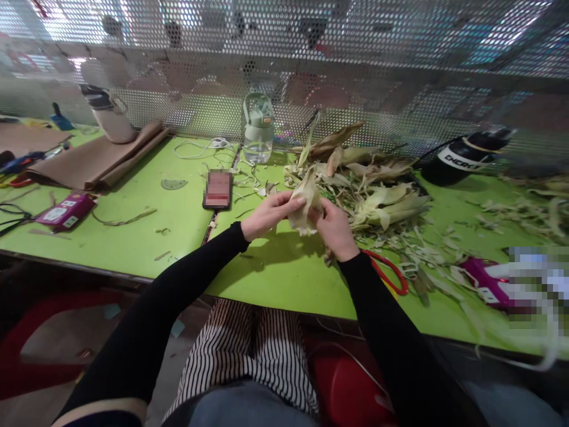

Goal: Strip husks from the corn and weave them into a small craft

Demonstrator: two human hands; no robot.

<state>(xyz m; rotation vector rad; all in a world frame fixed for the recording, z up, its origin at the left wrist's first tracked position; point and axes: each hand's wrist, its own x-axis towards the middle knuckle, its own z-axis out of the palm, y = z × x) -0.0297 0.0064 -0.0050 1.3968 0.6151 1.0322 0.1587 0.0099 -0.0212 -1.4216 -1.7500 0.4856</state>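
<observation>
Gripping one pale corn husk (pixel 304 204) above the green table (pixel 284 279), left hand (pixel 269 214) and right hand (pixel 334 228) both clamped on it

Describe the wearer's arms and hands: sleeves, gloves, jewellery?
The left sleeve and right sleeve are plain black, long, snug, ending at the wrists. The left hand and right hand are bare: no gloves, watch or rings visible. A pale band edges the left upper arm.
</observation>
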